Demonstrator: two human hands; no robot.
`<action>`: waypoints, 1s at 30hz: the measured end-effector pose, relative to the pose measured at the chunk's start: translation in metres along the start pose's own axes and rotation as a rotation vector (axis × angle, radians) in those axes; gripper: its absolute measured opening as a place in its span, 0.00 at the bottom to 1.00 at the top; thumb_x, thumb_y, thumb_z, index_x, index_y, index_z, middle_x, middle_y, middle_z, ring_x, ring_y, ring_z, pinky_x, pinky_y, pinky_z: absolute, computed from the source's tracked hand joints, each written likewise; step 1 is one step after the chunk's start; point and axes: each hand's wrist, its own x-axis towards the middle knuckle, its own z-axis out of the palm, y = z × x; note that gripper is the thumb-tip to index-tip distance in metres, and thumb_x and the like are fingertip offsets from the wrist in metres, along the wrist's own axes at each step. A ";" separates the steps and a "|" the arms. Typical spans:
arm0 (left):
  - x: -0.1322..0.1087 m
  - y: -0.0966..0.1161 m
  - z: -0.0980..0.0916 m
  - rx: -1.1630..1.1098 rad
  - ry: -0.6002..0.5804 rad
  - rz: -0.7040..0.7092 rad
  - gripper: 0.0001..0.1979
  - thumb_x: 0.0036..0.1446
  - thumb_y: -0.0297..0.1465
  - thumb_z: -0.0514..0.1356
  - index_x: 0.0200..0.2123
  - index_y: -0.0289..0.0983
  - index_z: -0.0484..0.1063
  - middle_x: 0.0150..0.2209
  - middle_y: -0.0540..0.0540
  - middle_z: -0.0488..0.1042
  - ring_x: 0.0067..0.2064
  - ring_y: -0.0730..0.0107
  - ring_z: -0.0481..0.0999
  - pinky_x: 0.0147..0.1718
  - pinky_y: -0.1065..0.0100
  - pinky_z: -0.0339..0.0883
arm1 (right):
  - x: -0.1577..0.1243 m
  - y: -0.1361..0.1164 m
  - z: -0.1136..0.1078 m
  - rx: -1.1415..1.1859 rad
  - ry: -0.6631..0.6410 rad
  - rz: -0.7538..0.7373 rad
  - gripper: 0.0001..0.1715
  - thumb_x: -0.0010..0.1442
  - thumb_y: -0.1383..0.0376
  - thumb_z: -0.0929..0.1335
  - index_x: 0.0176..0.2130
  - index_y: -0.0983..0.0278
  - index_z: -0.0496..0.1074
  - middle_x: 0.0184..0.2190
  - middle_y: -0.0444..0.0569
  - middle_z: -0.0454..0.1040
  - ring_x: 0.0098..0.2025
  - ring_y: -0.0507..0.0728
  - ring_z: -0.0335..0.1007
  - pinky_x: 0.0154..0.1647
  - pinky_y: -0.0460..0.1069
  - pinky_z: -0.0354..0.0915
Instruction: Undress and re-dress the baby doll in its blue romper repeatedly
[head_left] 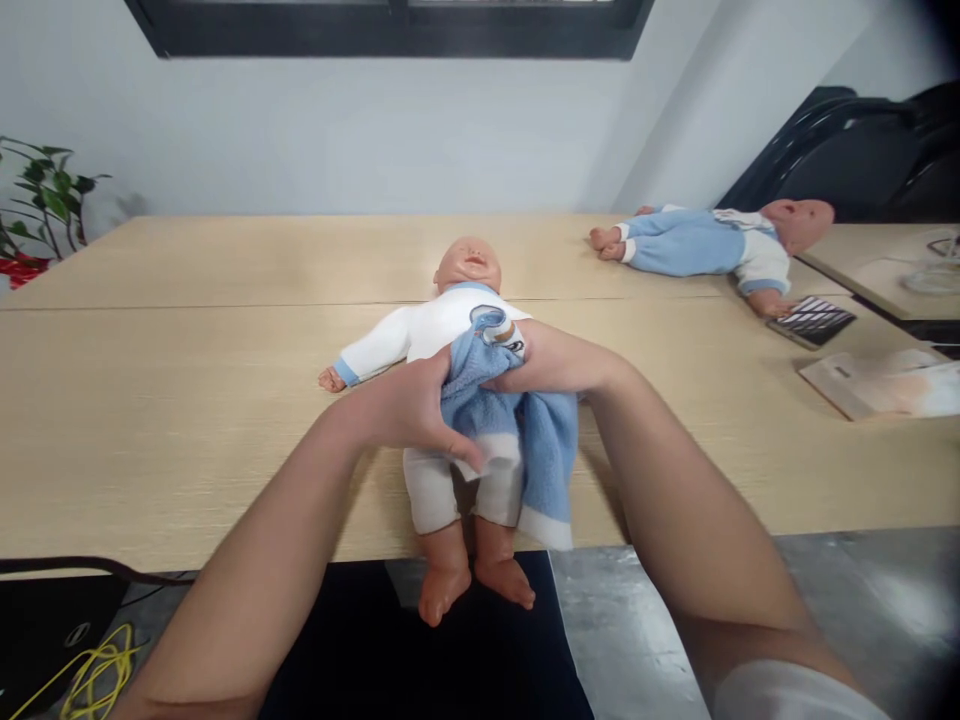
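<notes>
Currently grasps white-cuffed, light-blue plush trousers between fingers of left hand and right hand over white-clothed vinyl doll; reads seemingly "DELL" on flat black case.

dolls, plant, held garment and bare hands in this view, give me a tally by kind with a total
Dolls: 2, the near doll and the far doll
Held garment: 1, the blue garment
Bare hands: 2, the left hand and the right hand
Plants: 1, the leafy plant
Total: 6
</notes>
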 end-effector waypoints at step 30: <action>-0.060 0.027 0.030 0.160 0.110 -0.099 0.39 0.57 0.33 0.65 0.69 0.42 0.54 0.52 0.41 0.77 0.46 0.54 0.80 0.43 0.57 0.76 | -0.011 -0.019 0.000 0.124 -0.423 0.144 0.22 0.55 0.51 0.78 0.40 0.65 0.81 0.37 0.45 0.82 0.39 0.56 0.76 0.45 0.49 0.73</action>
